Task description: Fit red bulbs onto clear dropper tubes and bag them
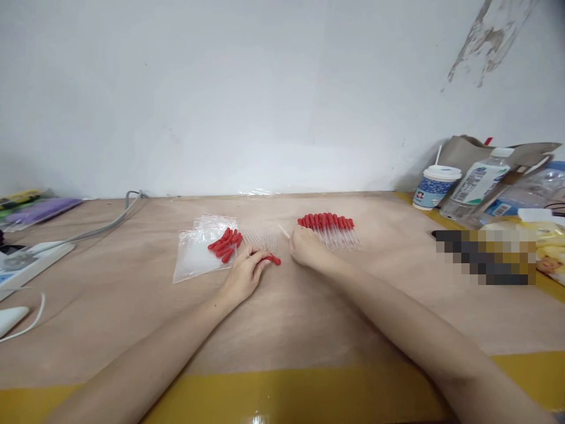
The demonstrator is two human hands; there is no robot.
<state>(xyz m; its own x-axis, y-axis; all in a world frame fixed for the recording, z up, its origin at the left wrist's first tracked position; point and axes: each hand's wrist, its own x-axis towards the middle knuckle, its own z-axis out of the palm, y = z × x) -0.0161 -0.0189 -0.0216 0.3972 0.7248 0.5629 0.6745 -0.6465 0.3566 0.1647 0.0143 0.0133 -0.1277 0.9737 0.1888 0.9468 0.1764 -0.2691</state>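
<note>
My left hand (244, 272) is closed on a red rubber bulb (276, 261), whose rounded end sticks out past the fingertips just above the table. Opposite it, my right hand (304, 246) pinches a thin clear dropper tube (283, 231) that points up and to the left. Bulb and tube are apart. Several bare clear tubes (260, 237) lie in a row between and behind the hands. Loose red bulbs (226, 244) are heaped on clear zip bags (190, 259) left of my left hand. Beyond my right hand, droppers with red bulbs fitted (326, 221) lie side by side, partly hidden by the wrist.
On the right stand a paper cup with a straw (435, 188), a plastic bottle (479, 184) and yellow packaging (545, 247), near a blurred dark object (481, 256). A power strip (39, 265) with a grey cable (110, 227) lies left. A white wall (273, 100) rises behind.
</note>
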